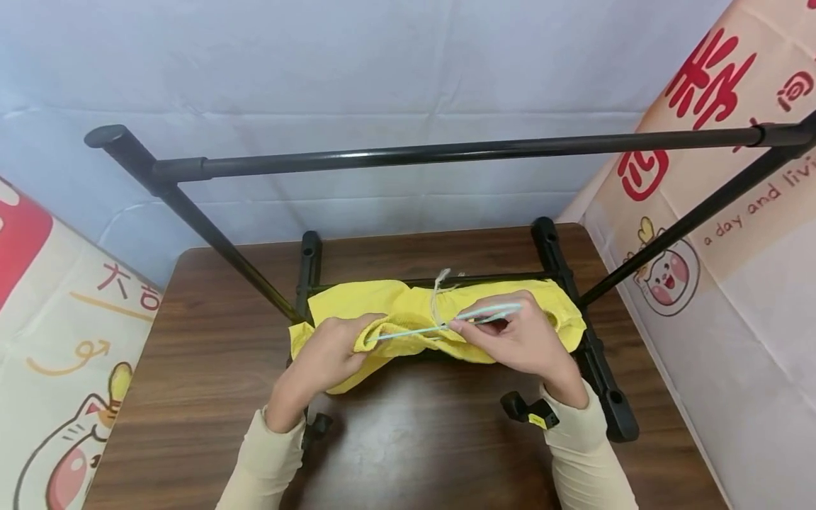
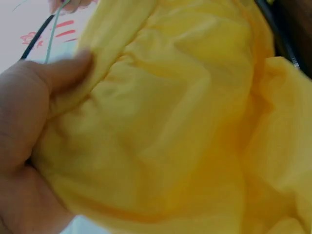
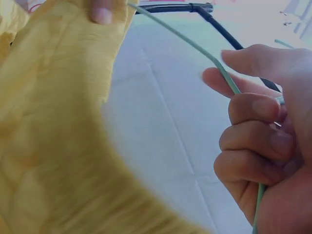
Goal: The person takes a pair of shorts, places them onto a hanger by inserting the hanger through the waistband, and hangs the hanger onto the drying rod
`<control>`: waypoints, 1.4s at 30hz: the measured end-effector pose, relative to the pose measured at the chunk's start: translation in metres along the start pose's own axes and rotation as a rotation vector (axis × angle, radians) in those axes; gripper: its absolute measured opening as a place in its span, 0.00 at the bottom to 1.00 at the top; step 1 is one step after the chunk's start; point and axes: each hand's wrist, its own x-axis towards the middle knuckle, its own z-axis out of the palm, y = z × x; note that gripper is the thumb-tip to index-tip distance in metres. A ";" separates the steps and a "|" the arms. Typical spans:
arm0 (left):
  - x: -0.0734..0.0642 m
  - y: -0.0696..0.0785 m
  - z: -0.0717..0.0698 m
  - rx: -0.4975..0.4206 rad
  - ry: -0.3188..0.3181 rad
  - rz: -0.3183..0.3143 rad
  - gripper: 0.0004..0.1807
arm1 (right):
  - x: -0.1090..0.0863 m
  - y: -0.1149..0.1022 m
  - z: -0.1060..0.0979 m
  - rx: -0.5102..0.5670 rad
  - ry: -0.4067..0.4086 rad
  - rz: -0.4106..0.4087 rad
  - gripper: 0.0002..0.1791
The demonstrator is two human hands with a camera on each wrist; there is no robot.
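Note:
A yellow garment (image 1: 357, 301) with a gathered waistband (image 3: 63, 97) and a pale drawstring (image 1: 436, 297) lies across the low part of a black rack. My left hand (image 1: 328, 350) grips the garment by its waistband, thumb on the band (image 2: 122, 34) in the left wrist view. My right hand (image 1: 519, 333) holds a thin pale-green wire hanger (image 1: 408, 333), its fingers curled round the wire (image 3: 195, 46). One end of the hanger reaches left to the waistband opening beside my left hand. The rest of its outline is partly hidden by my right hand.
The black rack's top bar (image 1: 408, 154) crosses above my hands, with slanting posts (image 1: 223, 251) at both sides. Its feet (image 1: 608, 386) stand on the brown wooden table (image 1: 191, 397). Printed cloths (image 1: 720, 234) hang at the left and right, a pale cloth (image 1: 382, 64) behind.

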 end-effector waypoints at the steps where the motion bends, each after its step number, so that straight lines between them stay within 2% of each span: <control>1: -0.001 -0.002 0.001 0.016 0.033 0.035 0.16 | 0.000 0.001 -0.001 -0.047 0.015 -0.017 0.07; 3: -0.004 -0.007 -0.001 0.042 0.090 0.072 0.15 | -0.001 0.004 -0.008 -0.158 0.050 -0.057 0.06; 5: -0.007 -0.011 -0.008 0.019 0.120 0.067 0.14 | -0.003 0.006 -0.020 -0.261 0.097 -0.076 0.13; 7: -0.011 -0.017 -0.017 -0.033 0.128 0.041 0.12 | -0.007 0.007 -0.033 -0.311 0.145 -0.066 0.20; 11: -0.017 -0.025 -0.036 -0.147 0.134 -0.014 0.08 | -0.019 0.003 -0.055 -0.314 0.166 0.033 0.33; 15: -0.021 -0.029 -0.046 -0.246 0.135 -0.053 0.07 | -0.024 0.000 -0.062 -0.280 0.125 0.087 0.34; 17: -0.022 -0.030 -0.047 -0.303 0.123 -0.078 0.06 | -0.025 0.000 -0.063 -0.236 0.107 0.099 0.30; 20: -0.026 -0.033 -0.049 -0.409 0.103 -0.118 0.06 | -0.028 0.003 -0.066 -0.153 0.114 0.061 0.27; 22: -0.030 -0.035 -0.051 -0.469 0.101 -0.121 0.07 | -0.031 0.006 -0.068 -0.068 0.137 0.027 0.22; 24: -0.033 -0.039 -0.053 -0.500 0.109 -0.103 0.10 | -0.034 0.010 -0.070 -0.013 0.167 -0.014 0.18; 28: -0.037 -0.046 -0.055 -0.488 0.132 -0.040 0.14 | -0.038 0.013 -0.071 0.122 0.247 -0.056 0.10; 32: -0.038 -0.047 -0.054 -0.508 0.144 0.015 0.16 | -0.044 0.013 -0.072 0.347 0.408 -0.089 0.05; 34: -0.035 -0.045 -0.053 -0.514 0.137 0.026 0.16 | -0.048 0.016 -0.071 0.397 0.452 -0.082 0.04; 36: -0.031 -0.041 -0.052 -0.511 0.127 0.005 0.15 | -0.051 0.020 -0.070 0.351 0.421 -0.046 0.06; 37: -0.028 -0.038 -0.051 -0.500 0.126 -0.013 0.15 | -0.053 0.022 -0.069 0.301 0.371 -0.009 0.09; 39: -0.025 -0.033 -0.049 -0.489 0.132 -0.060 0.13 | -0.054 0.023 -0.066 0.157 0.240 0.122 0.15; 42: -0.023 -0.027 -0.045 -0.474 0.147 -0.108 0.08 | -0.057 0.022 -0.059 -0.065 0.079 0.275 0.19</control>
